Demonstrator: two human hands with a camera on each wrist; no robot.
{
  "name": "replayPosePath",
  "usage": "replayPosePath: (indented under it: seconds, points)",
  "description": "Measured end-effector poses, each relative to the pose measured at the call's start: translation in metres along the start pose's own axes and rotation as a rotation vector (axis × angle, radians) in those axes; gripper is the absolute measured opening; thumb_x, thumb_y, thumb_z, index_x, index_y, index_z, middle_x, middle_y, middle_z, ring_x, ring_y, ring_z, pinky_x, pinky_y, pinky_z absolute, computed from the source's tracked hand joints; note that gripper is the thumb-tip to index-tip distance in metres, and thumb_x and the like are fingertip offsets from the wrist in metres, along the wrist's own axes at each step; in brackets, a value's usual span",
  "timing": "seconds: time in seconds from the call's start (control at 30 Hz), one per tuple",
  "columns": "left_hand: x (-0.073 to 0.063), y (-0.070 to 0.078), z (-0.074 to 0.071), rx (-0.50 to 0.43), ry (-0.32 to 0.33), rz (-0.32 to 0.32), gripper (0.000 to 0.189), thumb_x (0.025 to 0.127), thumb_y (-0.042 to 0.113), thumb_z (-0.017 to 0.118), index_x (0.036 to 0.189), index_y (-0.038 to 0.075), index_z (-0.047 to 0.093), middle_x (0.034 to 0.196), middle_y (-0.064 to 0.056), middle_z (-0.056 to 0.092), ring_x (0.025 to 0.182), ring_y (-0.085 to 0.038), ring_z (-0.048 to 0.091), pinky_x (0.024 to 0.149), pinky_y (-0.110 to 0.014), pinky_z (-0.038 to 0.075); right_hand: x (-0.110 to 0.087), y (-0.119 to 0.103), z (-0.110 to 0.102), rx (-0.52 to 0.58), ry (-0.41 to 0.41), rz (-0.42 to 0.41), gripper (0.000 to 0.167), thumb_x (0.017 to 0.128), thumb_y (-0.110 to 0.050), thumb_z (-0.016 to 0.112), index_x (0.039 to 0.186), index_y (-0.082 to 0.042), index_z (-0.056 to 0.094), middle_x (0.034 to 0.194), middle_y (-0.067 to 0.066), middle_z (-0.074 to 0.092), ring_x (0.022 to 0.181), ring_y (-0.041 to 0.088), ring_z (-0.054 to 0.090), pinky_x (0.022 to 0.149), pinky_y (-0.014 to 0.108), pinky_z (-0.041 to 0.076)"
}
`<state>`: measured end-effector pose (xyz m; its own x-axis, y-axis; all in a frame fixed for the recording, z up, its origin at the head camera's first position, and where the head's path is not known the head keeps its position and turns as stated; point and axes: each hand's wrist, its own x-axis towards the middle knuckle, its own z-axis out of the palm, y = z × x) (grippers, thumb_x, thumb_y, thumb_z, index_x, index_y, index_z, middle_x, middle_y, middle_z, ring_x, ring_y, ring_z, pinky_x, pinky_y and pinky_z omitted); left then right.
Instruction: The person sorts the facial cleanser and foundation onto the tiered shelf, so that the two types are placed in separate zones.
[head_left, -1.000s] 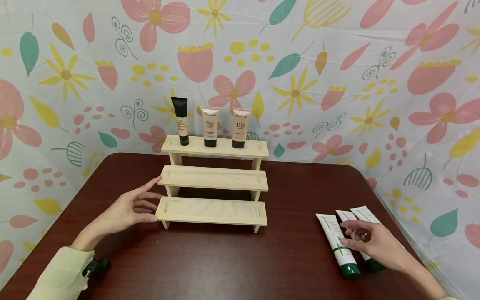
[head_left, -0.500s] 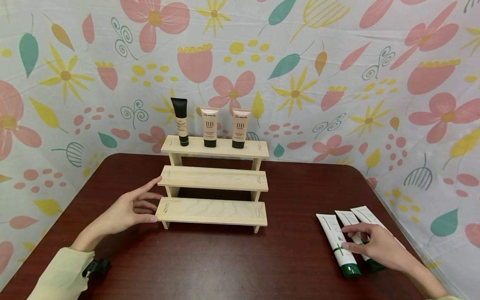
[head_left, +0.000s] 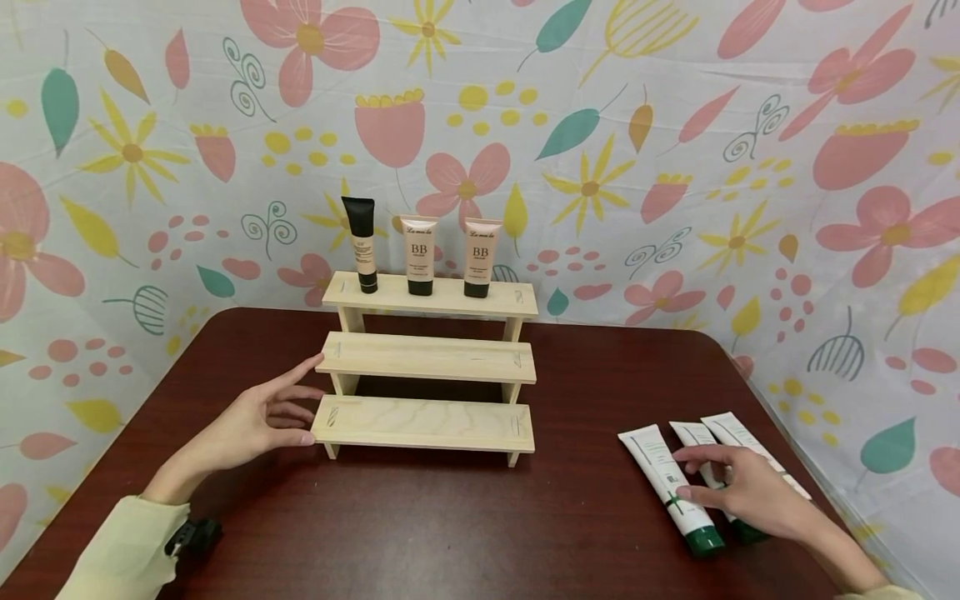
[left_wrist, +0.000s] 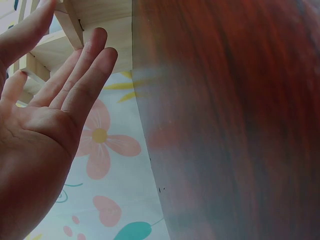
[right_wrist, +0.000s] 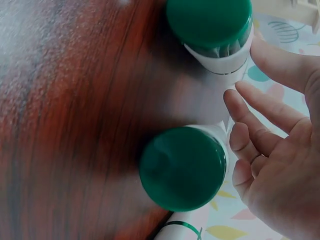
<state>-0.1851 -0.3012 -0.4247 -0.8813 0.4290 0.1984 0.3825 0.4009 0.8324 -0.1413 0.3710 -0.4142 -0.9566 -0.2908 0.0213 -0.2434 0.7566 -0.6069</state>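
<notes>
From the head camera, the left hand [head_left: 247, 425] rests against the left end of a three-step wooden shelf [head_left: 427, 358] on a dark red table [head_left: 450, 517], its fingers straight and spread, the fingertips touching the edges of the middle and bottom steps. Three beige tubes [head_left: 420, 254] stand upright on the top step. At the right side of the table three white tubes with green caps [head_left: 663, 479] lie side by side. The right hand [head_left: 738, 487] lies over them, fingers loosely extended and touching the tubes, gripping none.

The left wrist camera shows the left hand [left_wrist: 45, 115] with its palm flat and its fingers straight, reaching toward the pale wood of the shelf [left_wrist: 107, 30] at the table's edge.

The right wrist camera shows two green caps [right_wrist: 182, 167] close up and blurred, on white tube bodies. The right hand [right_wrist: 280, 170] sits just beside them, its fingers [right_wrist: 250, 107] slightly bent and touching a tube, not closed round it.
</notes>
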Motion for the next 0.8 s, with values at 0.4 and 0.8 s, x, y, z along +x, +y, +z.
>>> replayPosePath:
  seconds: [0.4, 0.8]
  points:
    - [0.0, -0.003, -0.002, -0.004, -0.004, 0.002, 0.106, 0.084, 0.007, 0.09, 0.169, 0.021, 0.028, 0.134, -0.023, 0.065, 0.101, -0.023, 0.074, 0.085, -0.034, 0.061, 0.011, -0.005, 0.008, 0.079, -0.049, -0.118, 0.039, 0.09, -0.012, 0.086, 0.122, 0.0, 0.068, 0.092, 0.001, 0.064, 0.064, 0.012, 0.051, 0.053, 0.028, 0.041]
    - [0.001, -0.003, -0.001, 0.004, -0.001, 0.007, 0.105, 0.085, 0.007, 0.09, 0.169, 0.021, 0.028, 0.133, -0.024, 0.065, 0.1, -0.023, 0.074, 0.085, -0.034, 0.061, 0.018, -0.008, 0.007, 0.117, -0.173, -0.059, 0.046, 0.095, -0.018, 0.081, 0.13, 0.006, 0.062, 0.099, 0.008, 0.062, 0.075, 0.013, 0.061, 0.063, 0.028, 0.05]
